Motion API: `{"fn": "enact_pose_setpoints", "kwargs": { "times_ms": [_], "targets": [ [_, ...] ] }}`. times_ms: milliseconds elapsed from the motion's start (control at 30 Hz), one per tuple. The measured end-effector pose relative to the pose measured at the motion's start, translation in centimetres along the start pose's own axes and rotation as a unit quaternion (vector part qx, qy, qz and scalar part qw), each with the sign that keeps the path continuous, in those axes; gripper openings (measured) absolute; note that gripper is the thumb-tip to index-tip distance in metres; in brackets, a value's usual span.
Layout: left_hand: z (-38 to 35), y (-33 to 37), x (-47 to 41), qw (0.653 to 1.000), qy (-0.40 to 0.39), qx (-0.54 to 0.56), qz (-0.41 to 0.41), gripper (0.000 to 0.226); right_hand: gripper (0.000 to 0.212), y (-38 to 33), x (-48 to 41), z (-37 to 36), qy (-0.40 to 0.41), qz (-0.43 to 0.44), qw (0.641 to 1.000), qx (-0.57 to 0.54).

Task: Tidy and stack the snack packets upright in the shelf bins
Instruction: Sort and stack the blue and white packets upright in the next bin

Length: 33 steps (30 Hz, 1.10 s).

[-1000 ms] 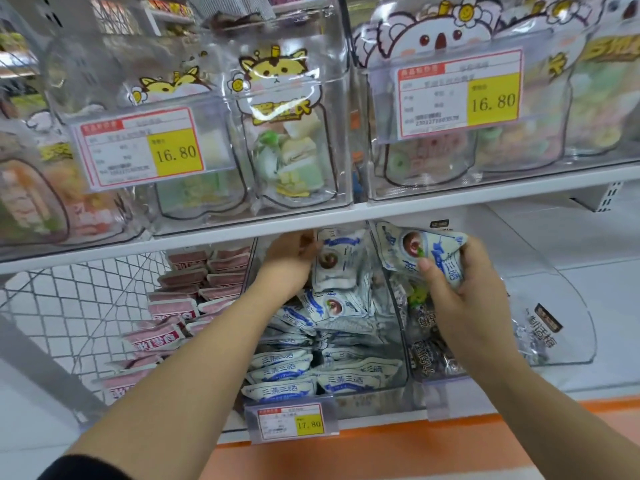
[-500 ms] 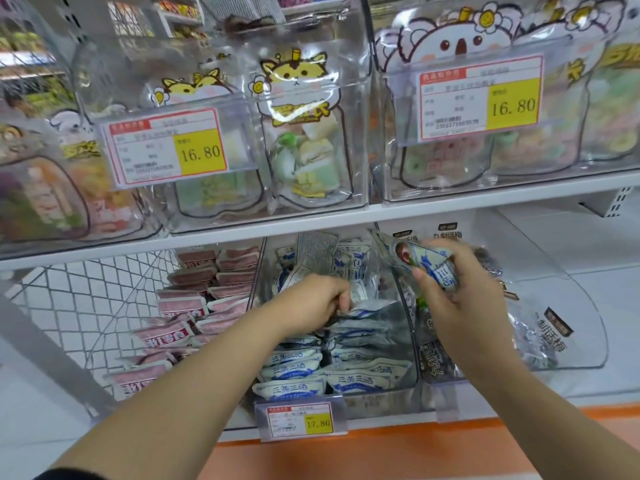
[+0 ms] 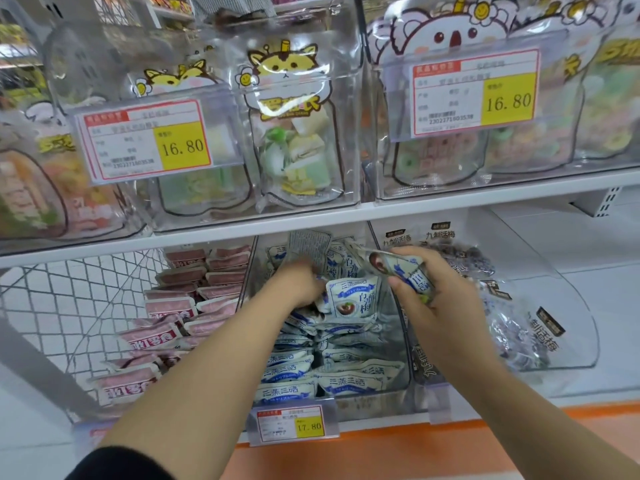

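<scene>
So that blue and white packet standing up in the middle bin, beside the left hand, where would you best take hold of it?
Probably by its top edge, coming from above and the front. The packet stands nearly upright facing out, with other packets packed against its base and the left hand touching its left side, so only the flat top seam looks free to pinch. The right hand is already holding another packet.

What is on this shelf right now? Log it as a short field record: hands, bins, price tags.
left hand: in the middle clear bin, gripping white-and-blue packets
right hand: holds one white-and-blue packet above the bin divider
middle bin contents: white-and-blue packets, front ones lying flat, back ones upright
left of it: pink packets, stacked
right bin: dark plum packets
lower price tag: 17.80
upper price tags: 16.80
</scene>
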<state>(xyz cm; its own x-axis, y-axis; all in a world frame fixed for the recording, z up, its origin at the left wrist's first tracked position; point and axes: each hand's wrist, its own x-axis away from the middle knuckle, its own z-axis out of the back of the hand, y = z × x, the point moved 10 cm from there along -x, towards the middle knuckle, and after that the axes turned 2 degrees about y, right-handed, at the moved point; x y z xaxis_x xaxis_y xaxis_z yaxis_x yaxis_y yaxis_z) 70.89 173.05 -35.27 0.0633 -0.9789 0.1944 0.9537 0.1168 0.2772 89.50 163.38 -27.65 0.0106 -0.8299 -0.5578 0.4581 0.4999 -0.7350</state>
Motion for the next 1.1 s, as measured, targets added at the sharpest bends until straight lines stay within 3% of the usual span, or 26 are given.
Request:
{"fn": "enact_pose_setpoints", "kwargs": {
  "times_ms": [100, 200, 433, 533, 633, 733, 833, 967, 1100],
  "targets": [
    [-0.1, 0.1, -0.2, 0.989, 0.057, 0.135, 0.019, 0.05, 0.044, -0.1, -0.1, 0.2, 0.006, 0.0, 1.0, -0.006],
    [0.6, 0.3, 0.2, 0.98, 0.087, 0.181, -0.005, 0.059, 0.045, -0.1, -0.2, 0.2, 0.003, 0.003, 1.0, -0.006],
    [4.2, 2.4, 1.8, 0.983, 0.024, 0.14, -0.119, 0.029, 0.039, 0.5, -0.4, 0.9, 0.011, -0.018, 1.0, -0.013],
    [3.4, 3.3, 1.7, 0.985, -0.018, 0.102, -0.136, 0.021, 0.04, 0.2, -0.5, 1.1, 0.018, -0.012, 1.0, -0.014],
    [2.7, 3.5, 1.4, 0.981, -0.031, 0.135, -0.138, 0.009, 0.04, 0.0, -0.4, 0.9, 0.012, -0.013, 1.0, -0.016],
    [2.1, 3.5, 1.3, 0.978, -0.05, 0.144, -0.141, 0.012, 0.038, 0.1, -0.3, 0.8, 0.01, -0.016, 1.0, -0.009],
    [0.3, 4.7, 2.0, 0.98, -0.08, 0.084, -0.159, 0.013, 0.04, 0.1, -0.5, 0.9, 0.016, -0.01, 1.0, -0.014],
    [-2.4, 5.7, 3.6, 0.973, -0.118, 0.108, -0.169, 0.019, 0.044, 0.0, -0.6, 0.9, 0.025, 0.005, 1.0, -0.003],
    [-4.6, 6.0, 6.2, 0.969, -0.127, 0.072, -0.199, 0.033, 0.031, 0.2, -1.3, 0.3, 0.001, 0.008, 0.999, 0.049]
  ]
}}
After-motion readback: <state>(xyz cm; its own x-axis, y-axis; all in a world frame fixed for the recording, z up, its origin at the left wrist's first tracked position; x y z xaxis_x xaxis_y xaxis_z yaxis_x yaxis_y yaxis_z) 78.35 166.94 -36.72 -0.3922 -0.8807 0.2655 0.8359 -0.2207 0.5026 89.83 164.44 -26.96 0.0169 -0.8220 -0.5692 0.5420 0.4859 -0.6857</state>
